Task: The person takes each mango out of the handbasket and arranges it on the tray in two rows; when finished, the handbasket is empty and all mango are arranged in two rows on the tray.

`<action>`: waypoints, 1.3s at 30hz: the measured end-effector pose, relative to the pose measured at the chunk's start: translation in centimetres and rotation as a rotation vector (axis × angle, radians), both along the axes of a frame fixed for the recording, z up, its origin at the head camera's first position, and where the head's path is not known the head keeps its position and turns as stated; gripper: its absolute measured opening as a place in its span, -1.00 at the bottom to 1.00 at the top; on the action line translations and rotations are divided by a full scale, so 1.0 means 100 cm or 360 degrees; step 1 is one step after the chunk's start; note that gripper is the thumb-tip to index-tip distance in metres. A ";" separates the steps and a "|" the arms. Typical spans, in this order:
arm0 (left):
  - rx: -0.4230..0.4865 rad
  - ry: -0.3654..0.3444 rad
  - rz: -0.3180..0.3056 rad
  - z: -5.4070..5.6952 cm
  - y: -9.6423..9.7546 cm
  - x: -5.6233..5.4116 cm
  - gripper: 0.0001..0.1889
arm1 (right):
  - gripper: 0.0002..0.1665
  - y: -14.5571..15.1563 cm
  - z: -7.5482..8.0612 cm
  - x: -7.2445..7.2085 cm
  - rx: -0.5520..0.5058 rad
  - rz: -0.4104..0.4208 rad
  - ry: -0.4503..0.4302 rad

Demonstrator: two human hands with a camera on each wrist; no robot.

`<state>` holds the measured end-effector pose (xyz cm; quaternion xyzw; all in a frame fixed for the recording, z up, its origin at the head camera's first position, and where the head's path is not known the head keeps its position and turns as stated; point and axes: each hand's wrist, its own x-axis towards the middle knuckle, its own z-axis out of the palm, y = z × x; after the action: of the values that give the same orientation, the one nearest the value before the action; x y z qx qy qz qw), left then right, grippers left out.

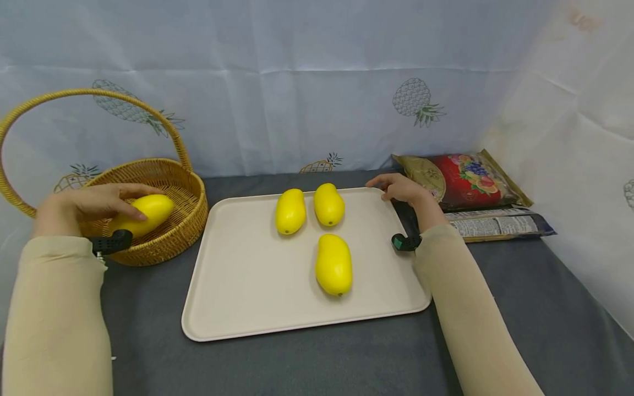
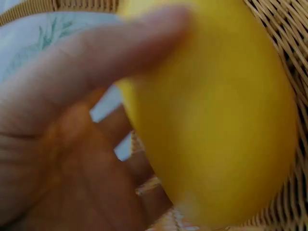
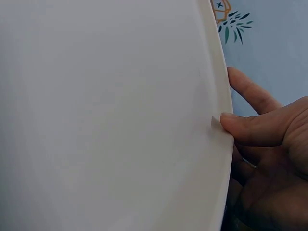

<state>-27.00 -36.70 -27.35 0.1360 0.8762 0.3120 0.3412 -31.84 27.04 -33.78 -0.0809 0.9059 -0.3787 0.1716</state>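
At the left, my left hand (image 1: 99, 202) grips a smooth yellow mango (image 1: 151, 212) inside a round wicker basket (image 1: 195, 217). In the left wrist view the thumb lies across the mango (image 2: 216, 115), with fingers behind it. My right hand (image 1: 403, 188) holds the far right corner of a cream tray (image 1: 252, 264). Its thumb lies on the tray's rim (image 3: 222, 96) in the right wrist view, with other fingers on the outer side. On the tray lie three more mangoes: one (image 1: 290, 212) and another (image 1: 329, 204) side by side at the back, a third (image 1: 334, 265) nearer the front.
The basket's tall arched handle (image 1: 179, 144) rises over my left hand. Right of the tray lie a red and gold packet (image 1: 463, 179) and a flatter printed packet (image 1: 500, 224). Dark cloth (image 1: 307, 363) covers the table, and a pineapple-print curtain (image 1: 297, 121) hangs behind.
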 end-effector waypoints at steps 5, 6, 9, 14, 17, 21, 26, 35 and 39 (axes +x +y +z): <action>0.0003 0.0401 0.0059 0.022 0.022 0.002 -0.28 | -0.36 0.001 0.001 -0.001 0.0010 0.0003 0.0011; 0.0031 0.0441 0.0076 0.027 0.028 0.002 -0.28 | -0.36 0.001 0.001 -0.001 0.0015 0.0001 0.0010; 0.0212 0.0467 0.0103 0.041 0.051 0.003 -0.27 | -0.36 0.001 0.000 -0.003 0.0020 0.0003 0.0001; 0.0508 0.0416 0.0087 0.057 0.094 0.007 -0.24 | -0.35 0.003 -0.004 -0.006 0.0012 0.0010 0.0007; 0.0683 0.0379 0.0028 0.060 0.117 0.010 -0.25 | -0.34 0.003 -0.005 -0.007 0.0001 0.0007 0.0008; 0.0929 0.0273 -0.0015 0.056 0.145 0.013 -0.30 | -0.34 0.002 -0.005 -0.006 -0.0011 0.0006 0.0005; 0.1023 0.0167 0.0082 0.045 0.176 0.019 -0.36 | -0.35 0.001 -0.005 -0.003 -0.0025 0.0017 -0.0005; 0.1012 0.0011 0.0072 0.027 0.209 0.032 -0.45 | -0.34 0.002 -0.007 -0.004 -0.0039 0.0015 0.0013; 0.0982 -0.0021 0.0059 0.019 0.219 0.038 -0.45 | -0.34 0.002 -0.007 -0.005 -0.0041 0.0005 0.0014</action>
<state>-23.19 -14.77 -25.43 0.2152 0.7402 0.5703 0.2836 -32.38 27.26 -34.51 -0.0861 0.9016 -0.3896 0.1673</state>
